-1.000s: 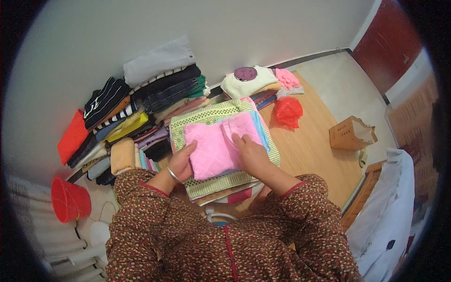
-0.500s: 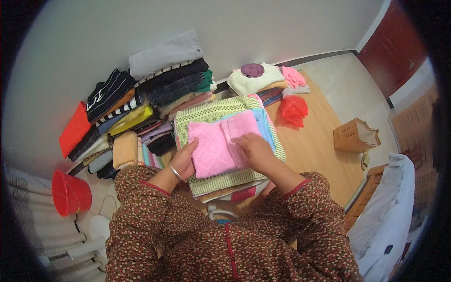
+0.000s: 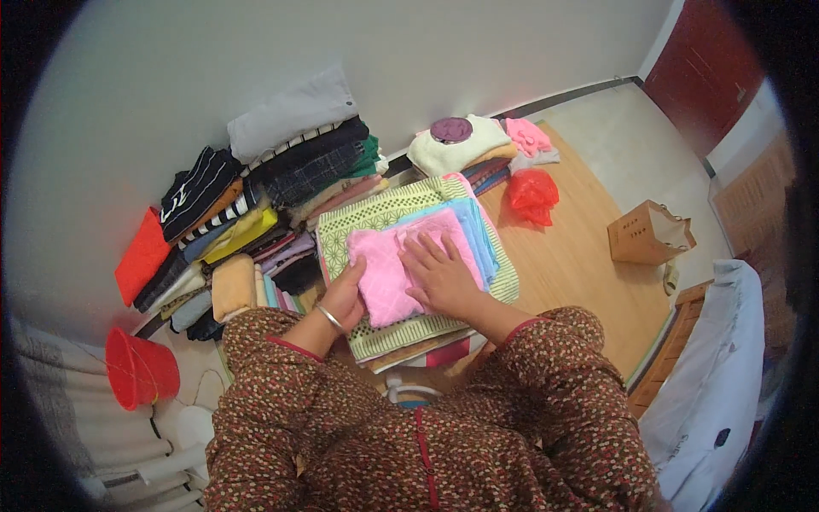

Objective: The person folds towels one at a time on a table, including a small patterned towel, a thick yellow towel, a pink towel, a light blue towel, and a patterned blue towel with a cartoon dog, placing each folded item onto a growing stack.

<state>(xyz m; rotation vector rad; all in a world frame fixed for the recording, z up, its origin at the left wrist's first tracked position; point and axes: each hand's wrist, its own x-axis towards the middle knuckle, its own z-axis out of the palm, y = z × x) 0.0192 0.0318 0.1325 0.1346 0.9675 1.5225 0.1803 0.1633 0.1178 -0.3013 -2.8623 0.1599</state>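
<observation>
A folded pink towel [image 3: 388,286] lies in front of me, on a light blue folded cloth [image 3: 483,235] and a green-and-white patterned cloth [image 3: 345,226]. My right hand [image 3: 444,277] rests flat on its right part, fingers spread. At the towel's left edge is my left hand [image 3: 343,294], its thumb along the side and the fingers partly hidden; it appears to grip that edge. More folded cloths make up the pile underneath.
Folded clothes [image 3: 299,175] are stacked against the wall at the left, with a smaller stack [image 3: 456,152] at the back. A red plastic bag [image 3: 533,196], a brown paper bag [image 3: 640,235] and a red bucket [image 3: 145,371] stand around.
My right hand has gone from pinching the folded-over flap to lying flat on the towel. The flap now lies down, and the towel looks narrower. My left hand stays at its left edge.
</observation>
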